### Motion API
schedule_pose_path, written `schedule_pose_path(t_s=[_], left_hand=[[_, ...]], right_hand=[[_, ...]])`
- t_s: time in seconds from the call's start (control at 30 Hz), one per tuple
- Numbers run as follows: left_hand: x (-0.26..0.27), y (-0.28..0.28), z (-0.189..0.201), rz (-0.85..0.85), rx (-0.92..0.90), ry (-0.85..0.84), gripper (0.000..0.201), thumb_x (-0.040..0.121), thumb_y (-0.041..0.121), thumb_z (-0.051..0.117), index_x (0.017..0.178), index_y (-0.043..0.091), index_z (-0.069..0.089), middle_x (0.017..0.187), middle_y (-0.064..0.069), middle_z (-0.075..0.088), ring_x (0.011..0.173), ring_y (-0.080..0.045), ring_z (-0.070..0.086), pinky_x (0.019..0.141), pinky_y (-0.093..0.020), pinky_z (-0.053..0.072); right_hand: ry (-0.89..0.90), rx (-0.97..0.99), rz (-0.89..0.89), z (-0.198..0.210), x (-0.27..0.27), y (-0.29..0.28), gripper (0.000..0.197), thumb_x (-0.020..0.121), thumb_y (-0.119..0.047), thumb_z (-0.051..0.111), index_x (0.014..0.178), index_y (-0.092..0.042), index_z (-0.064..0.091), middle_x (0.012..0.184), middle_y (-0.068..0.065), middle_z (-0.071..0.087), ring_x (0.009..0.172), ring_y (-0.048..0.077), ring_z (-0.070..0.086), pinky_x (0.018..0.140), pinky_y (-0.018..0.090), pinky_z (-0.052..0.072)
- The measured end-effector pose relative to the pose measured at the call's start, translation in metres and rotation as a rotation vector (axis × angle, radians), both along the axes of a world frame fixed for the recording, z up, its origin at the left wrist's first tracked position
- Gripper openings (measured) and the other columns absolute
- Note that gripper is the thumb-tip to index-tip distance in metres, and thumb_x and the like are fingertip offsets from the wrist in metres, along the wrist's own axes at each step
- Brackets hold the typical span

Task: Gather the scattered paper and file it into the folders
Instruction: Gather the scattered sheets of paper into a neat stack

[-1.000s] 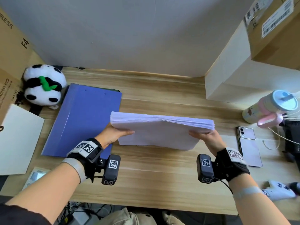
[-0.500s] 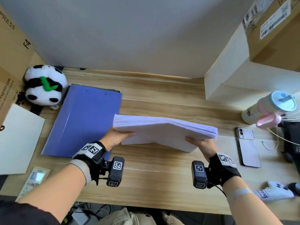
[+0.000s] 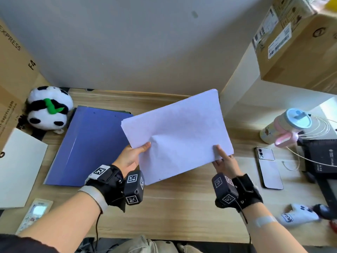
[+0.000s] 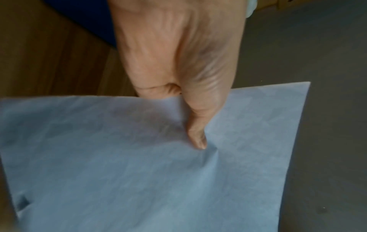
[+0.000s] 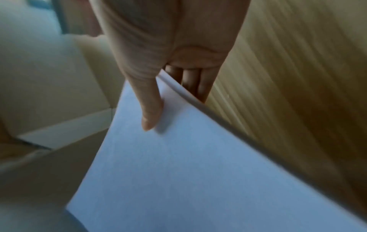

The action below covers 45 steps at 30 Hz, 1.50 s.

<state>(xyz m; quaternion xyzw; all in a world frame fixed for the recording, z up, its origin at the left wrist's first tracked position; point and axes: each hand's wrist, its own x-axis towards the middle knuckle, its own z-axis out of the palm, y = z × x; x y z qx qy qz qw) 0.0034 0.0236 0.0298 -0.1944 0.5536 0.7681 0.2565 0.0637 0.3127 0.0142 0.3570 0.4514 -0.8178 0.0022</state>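
Note:
I hold a thick stack of white paper [image 3: 178,132] above the middle of the wooden desk [image 3: 175,207], its face tipped up toward me. My left hand [image 3: 131,157] pinches its left edge, thumb on top and fingers hidden beneath. In the left wrist view the thumb dents the stack of white paper [image 4: 139,164] under my left hand [image 4: 184,97]. My right hand [image 3: 221,160] pinches the lower right corner; the right wrist view has my right hand [image 5: 170,84] with thumb over and fingers under the stack of white paper [image 5: 188,172]. A closed blue folder [image 3: 87,147] lies flat to the left.
A panda plush [image 3: 48,107] sits at the back left, with cardboard boxes [image 3: 11,75] and a white sheet [image 3: 20,167] beside it. A phone [image 3: 269,167], a pastel bottle [image 3: 284,126], cables and dark devices [image 3: 322,157] crowd the right. A remote [image 3: 34,214] lies front left.
The stack has swung from lying nearly flat to standing with its face toward me, and has turned so its far corner points to the back right. Both hands keep their hold.

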Motion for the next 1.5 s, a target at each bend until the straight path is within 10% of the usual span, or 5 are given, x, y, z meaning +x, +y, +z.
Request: schedule_pose_path(t_s=[0.63,0.9,1.1,1.23,1.5], left_hand=[[-0.017,-0.018,0.010,-0.359,-0.411,0.225,0.048,0.074,0.012,0.077,0.118,0.023,0.060,0.095,-0.004,0.069,0.096,-0.017,0.065,0.097,-0.027,0.047],[-0.010,0.010,0.016,-0.215,-0.299,0.258,0.036,0.076,0.004,0.074,0.109,0.015,0.062,0.113,-0.009,0.068,0.106,-0.022,0.063,0.092,-0.034,0.051],[0.014,0.014,-0.014,-0.311,-0.327,0.147,0.039,0.079,0.014,0.074,0.116,0.011,0.061,0.097,0.008,0.063,0.074,0.021,0.061,0.065,0.002,0.046],[0.015,0.011,-0.018,-0.388,-0.389,0.136,0.065,0.080,0.030,0.072,0.135,0.006,0.046,0.132,-0.002,0.054,0.119,-0.011,0.052,0.099,-0.022,0.040],[0.007,0.024,-0.002,-0.342,-0.456,0.138,0.033,0.084,0.012,0.068,0.116,0.005,0.064,0.109,-0.007,0.066,0.099,-0.018,0.061,0.071,-0.022,0.048]], right_hand=[[0.281,0.347,0.398,0.046,-0.020,-0.015,0.055,0.044,-0.056,0.084,0.082,-0.018,0.075,0.088,-0.006,0.073,0.084,0.012,0.065,0.079,0.027,0.054],[0.342,0.458,0.446,0.053,-0.017,-0.017,0.023,0.084,0.002,0.060,0.087,-0.020,0.067,0.088,-0.006,0.070,0.079,0.000,0.065,0.078,0.019,0.053],[0.170,0.490,0.407,0.012,0.009,-0.030,0.031,0.060,-0.017,0.078,0.089,-0.015,0.069,0.085,-0.006,0.072,0.079,0.001,0.066,0.077,0.020,0.048],[0.165,0.531,0.394,0.015,0.011,-0.034,0.033,0.077,-0.008,0.071,0.108,-0.002,0.063,0.097,-0.005,0.064,0.087,0.004,0.059,0.063,-0.005,0.039],[0.079,0.449,0.354,-0.014,0.007,-0.034,0.022,0.078,0.002,0.068,0.083,-0.020,0.069,0.075,-0.013,0.073,0.068,-0.004,0.066,0.074,0.020,0.050]])
